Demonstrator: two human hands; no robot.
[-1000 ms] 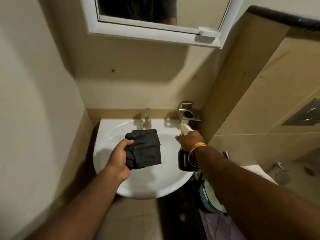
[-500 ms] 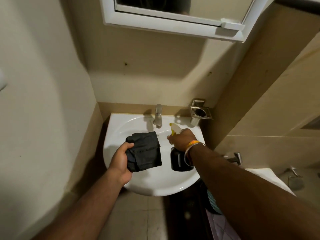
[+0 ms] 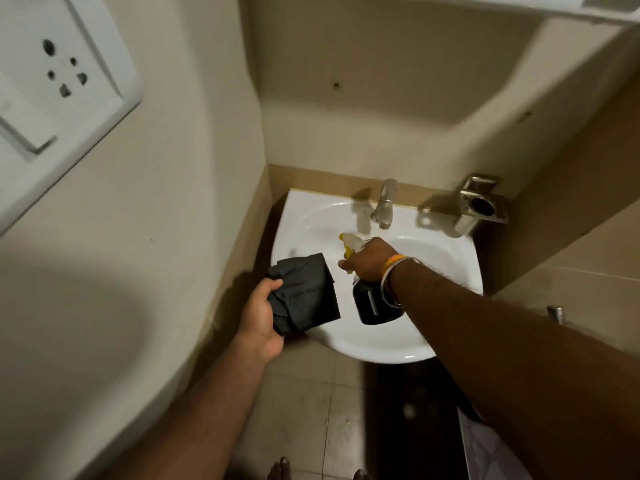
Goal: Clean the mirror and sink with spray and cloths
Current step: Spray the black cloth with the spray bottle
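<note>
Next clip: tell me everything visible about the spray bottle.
The spray bottle has a dark body and a pale spray head with yellow nozzle and trigger parts. It looks like plastic. The right hand grips its neck, holding it roughly upright over the white sink, nozzle aimed left toward the dark cloth. Its label is unreadable.

We take the sink (image 3: 457, 268) as landmark, tap (image 3: 383, 204) on its back rim, holder (image 3: 482, 206) behind its right corner, cloth (image 3: 304, 294) over its left edge, spray bottle (image 3: 375, 303) above its basin, socket plate (image 3: 52, 81) on the wall far left.
</note>
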